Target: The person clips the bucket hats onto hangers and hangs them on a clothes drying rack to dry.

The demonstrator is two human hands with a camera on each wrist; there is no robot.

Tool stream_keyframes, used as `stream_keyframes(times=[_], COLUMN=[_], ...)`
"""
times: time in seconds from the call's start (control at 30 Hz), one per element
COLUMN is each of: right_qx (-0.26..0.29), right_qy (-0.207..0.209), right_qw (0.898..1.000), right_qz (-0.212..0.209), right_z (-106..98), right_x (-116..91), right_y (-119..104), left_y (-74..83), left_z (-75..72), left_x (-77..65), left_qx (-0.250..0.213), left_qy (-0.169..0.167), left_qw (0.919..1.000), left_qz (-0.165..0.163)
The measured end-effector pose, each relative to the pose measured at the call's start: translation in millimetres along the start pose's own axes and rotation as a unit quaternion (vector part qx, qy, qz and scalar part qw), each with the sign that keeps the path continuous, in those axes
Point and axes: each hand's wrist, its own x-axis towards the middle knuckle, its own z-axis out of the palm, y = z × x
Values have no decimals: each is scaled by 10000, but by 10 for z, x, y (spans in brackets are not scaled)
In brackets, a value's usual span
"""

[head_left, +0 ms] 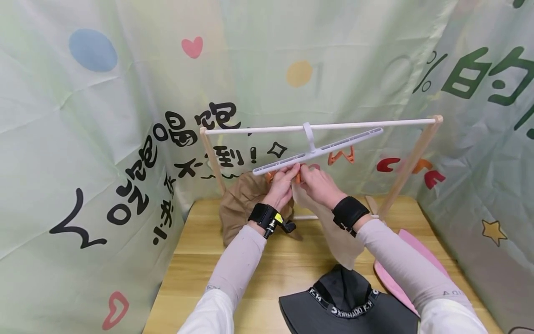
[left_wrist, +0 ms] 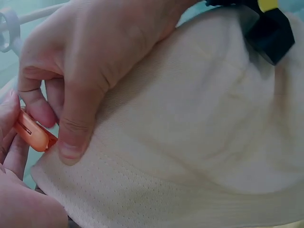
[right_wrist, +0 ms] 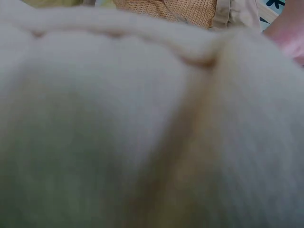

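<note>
My left hand (head_left: 280, 189) pinches the edge of a beige hat (left_wrist: 156, 137), its thumb lying flat on the perforated brim. An orange clip (left_wrist: 34, 132) sits between the thumb and fingers of my right hand (head_left: 320, 186), its tip right at the hat's edge. Both hands are just under a pale lavender hanger (head_left: 319, 151). The beige hat's cloth droops below my right hand in the head view and fills most of the right wrist view, blurred. Behind my left hand hangs a brown hat (head_left: 239, 204), partly hidden by it.
A white rod (head_left: 375, 124) on a wooden stand (head_left: 410, 167) carries the tilted hanger. Another orange clip (head_left: 341, 156) hangs from its right half. On the wooden table (head_left: 196, 269) lie a black hat (head_left: 354, 306) and a pink hat (head_left: 417, 246), partly under my right forearm. Printed curtains (head_left: 267, 55) surround the table.
</note>
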Motion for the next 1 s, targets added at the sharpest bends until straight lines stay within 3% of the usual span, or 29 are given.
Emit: stream_keyframes(times=[0.1, 0.47, 0.77, 1.0], right_qx=[78, 604, 865, 815], right_qy=[46, -148, -6, 424], right_qw=[9999, 9976, 9962, 9943], right_qz=[-118, -303, 117, 543], right_z=[-43, -199, -122, -12], right_x=[38, 155, 135, 107], right_y=[17, 36, -19, -35], left_y=[0, 31, 29, 29], left_z=[28, 12, -51, -74], left_x=[19, 8, 4, -7], left_qx=[132, 190, 926, 1736], left_qy=[-26, -142, -155, -182], left_qw=[9999, 9997, 9956, 9846], left_qz=[77, -114, 36, 114])
